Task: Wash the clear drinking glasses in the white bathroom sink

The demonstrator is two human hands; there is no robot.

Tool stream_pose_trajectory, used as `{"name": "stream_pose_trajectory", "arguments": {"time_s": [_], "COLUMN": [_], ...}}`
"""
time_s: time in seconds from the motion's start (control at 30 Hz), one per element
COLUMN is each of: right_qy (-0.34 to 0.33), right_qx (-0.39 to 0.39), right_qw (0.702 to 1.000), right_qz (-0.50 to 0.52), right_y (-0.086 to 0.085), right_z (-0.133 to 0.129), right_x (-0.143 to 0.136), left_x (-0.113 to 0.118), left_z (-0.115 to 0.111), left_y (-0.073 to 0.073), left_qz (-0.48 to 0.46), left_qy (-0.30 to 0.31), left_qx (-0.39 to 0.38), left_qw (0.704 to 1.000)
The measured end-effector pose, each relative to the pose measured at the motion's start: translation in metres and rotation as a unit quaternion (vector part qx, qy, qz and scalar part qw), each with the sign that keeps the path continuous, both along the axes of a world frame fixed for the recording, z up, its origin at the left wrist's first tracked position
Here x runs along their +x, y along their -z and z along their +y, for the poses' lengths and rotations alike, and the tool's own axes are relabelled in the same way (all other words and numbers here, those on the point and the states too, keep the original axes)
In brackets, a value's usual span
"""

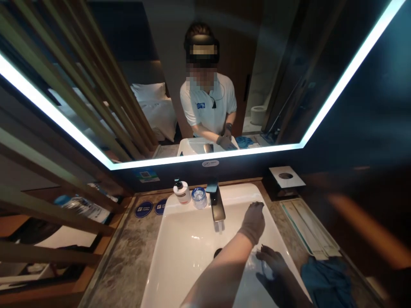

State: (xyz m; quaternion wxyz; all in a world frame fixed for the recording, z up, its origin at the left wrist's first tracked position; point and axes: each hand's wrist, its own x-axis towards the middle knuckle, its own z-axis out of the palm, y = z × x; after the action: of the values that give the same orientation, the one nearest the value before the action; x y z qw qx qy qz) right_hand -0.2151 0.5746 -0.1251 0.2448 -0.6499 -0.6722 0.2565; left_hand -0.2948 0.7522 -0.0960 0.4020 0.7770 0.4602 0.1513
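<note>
The left hand (253, 222), gloved in a pale grey glove, is stretched across the white sink (180, 256) and is laid flat, fingers spread and released, against the inner wall of the basin near its back right corner, just right of the black faucet (215, 201). Nothing is seen grasped in it. The right hand (272, 262), in a dark glove, is pressed on the right-hand slope of the basin, close to the sink's front right edge; something thin and whitish, perhaps a cloth or film, is seen under its fingers, but it cannot be told whether this is gripped or merely touched. The dark drain hole (217, 252) is partly hidden behind the left forearm.

On the back rim of the sink, left of the faucet, a white pump bottle (181, 192) and a clear glass tumbler (199, 198) are set side by side. A blue cloth (327, 282) is lain on the stone counter (128, 256) near its front right corner, just beside the sink. A flat tray (308, 226) is placed along the counter's right edge, and a square box with a round hole (285, 177) is set at the back right corner. Two round blue stickers (150, 208) are seen at the back left of the counter. The person is reflected in the lit mirror (321, 85) above.
</note>
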Motion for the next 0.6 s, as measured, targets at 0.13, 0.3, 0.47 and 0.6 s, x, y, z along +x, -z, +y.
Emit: {"name": "stream_pose_trajectory", "arguments": {"time_s": [0.13, 0.3, 0.47, 0.6], "right_qy": [0.011, 0.041, 0.105, 0.179], "right_qx": [0.010, 0.026, 0.126, 0.022], "right_qw": [1.000, 0.999, 0.986, 0.974], "right_qz": [0.017, 0.020, -0.005, 0.139], "right_y": [0.010, 0.017, 0.022, 0.013], "right_z": [-0.017, -0.018, 0.008, 0.060], "right_x": [0.006, 0.010, 0.034, 0.050], "left_x": [0.088, 0.067, -0.013, -0.082], "left_z": [0.052, 0.104, 0.066, -0.059], "left_y": [0.032, 0.050, 0.048, 0.060], "left_qz": [0.085, 0.229, 0.282, 0.219], "left_qy": [0.066, -0.080, -0.170, -0.052], "left_qx": [0.025, 0.060, 0.094, 0.067], "left_qw": [0.994, 0.968, 0.939, 0.972]}}
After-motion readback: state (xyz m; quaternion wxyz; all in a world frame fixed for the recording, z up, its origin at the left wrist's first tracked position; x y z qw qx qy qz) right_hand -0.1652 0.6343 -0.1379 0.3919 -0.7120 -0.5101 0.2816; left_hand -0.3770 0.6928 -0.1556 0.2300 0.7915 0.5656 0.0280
